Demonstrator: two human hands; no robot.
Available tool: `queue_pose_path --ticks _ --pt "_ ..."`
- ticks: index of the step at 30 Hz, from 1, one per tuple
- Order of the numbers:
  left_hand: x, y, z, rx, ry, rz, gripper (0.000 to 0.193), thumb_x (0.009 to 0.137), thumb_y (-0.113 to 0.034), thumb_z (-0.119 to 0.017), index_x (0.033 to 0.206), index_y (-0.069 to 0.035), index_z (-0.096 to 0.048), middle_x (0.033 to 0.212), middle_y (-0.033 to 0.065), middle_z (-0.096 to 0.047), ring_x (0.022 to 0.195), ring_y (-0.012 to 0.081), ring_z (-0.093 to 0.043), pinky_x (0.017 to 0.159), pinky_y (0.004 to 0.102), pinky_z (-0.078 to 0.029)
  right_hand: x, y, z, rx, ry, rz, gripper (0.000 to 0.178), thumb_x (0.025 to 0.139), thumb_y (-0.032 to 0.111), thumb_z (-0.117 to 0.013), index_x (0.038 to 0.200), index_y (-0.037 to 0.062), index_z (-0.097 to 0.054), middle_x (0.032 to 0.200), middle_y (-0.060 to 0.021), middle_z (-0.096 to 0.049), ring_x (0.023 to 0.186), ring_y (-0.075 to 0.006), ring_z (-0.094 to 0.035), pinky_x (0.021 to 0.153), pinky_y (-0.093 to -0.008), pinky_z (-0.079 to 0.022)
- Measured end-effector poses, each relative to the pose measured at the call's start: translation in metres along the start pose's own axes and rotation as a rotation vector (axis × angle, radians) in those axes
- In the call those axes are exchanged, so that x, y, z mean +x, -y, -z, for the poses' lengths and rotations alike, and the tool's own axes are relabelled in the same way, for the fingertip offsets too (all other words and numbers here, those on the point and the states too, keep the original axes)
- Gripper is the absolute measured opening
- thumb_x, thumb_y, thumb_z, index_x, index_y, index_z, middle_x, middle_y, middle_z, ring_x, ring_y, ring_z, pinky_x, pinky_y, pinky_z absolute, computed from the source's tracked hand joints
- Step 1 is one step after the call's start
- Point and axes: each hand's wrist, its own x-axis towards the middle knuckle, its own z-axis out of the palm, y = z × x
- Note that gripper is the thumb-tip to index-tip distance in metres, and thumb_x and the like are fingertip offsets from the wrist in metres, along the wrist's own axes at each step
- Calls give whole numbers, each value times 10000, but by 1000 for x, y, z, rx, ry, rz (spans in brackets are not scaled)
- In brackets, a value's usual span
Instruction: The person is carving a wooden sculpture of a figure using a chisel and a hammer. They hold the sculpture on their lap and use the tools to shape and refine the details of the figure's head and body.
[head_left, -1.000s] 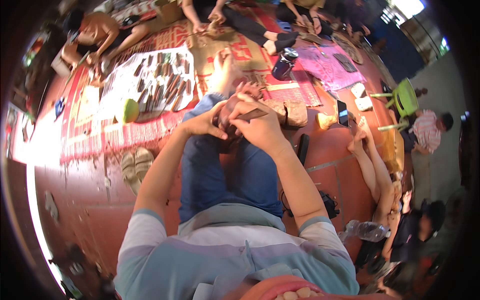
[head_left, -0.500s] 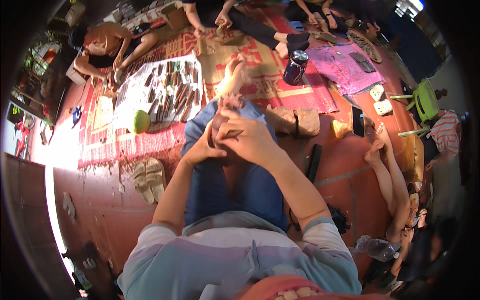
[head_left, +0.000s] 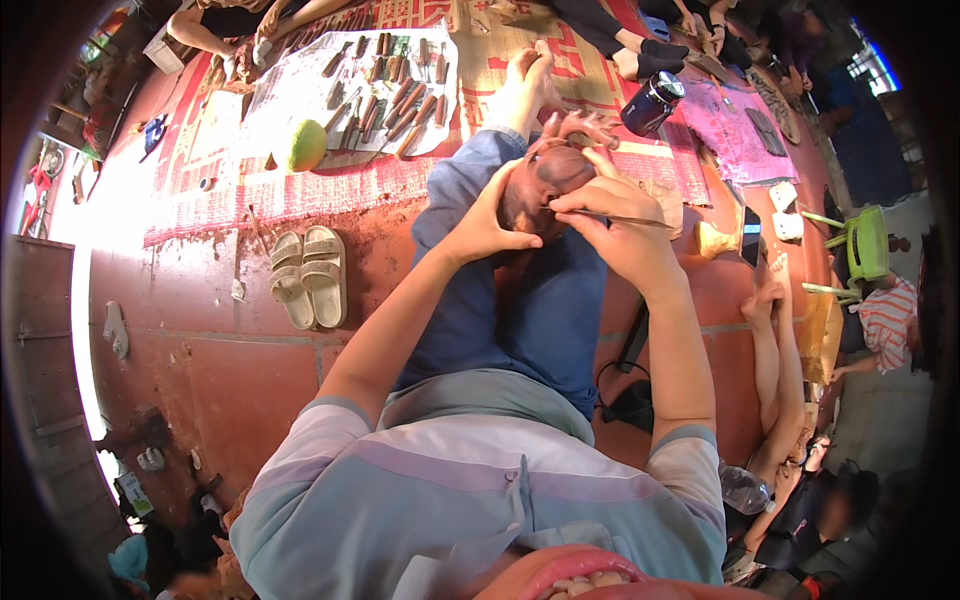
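A reddish-brown wood carving (head_left: 562,172), rounded below with branching, twisted pieces at its far end, rests over my lap. My left hand (head_left: 487,222) is wrapped round its left side, thumb stretched along the near edge. In a pinch, my right hand (head_left: 628,215) holds a slim, thin-shafted tool (head_left: 642,220); its tip meets or nearly meets the carving's near face. The exact kind of tool cannot be made out. My fingers cover parts of the carving. Under it are my blue trousers (head_left: 555,310).
Several wooden-handled carving tools (head_left: 405,100) lie on a white sheet (head_left: 275,110) ahead. Nearby are a round green fruit (head_left: 302,146), beige sandals (head_left: 308,278), a dark flask (head_left: 652,104), a pink cloth (head_left: 715,125) and a green stool (head_left: 866,245). Other people sit around.
The view has shifted, so my hands appear farther right. The carving, mostly covered before, now shows more of its surface. The thin tool in my right hand has become visible.
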Motion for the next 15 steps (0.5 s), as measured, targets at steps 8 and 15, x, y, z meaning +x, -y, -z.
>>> queue_pose_path --ticks 8,15 --pt "-1 34 -6 133 -93 -164 1141 549 -269 -886 1432 12 -221 1413 189 -349 1340 302 -337 1112 385 -272 -6 12 17 4 70 -103 119 712 -10 -721 812 37 -676 764 -74 -644 822 -233 -654 987 -375 -462" --pt "2 27 0 95 -75 -136 1097 562 -238 -861 1430 -6 -232 1390 193 -371 1332 296 -343 1103 394 -285 -6 15 11 105 -48 -172 117 725 22 -743 807 38 -661 882 -111 -680 1137 -276 -600 831 -336 -495"
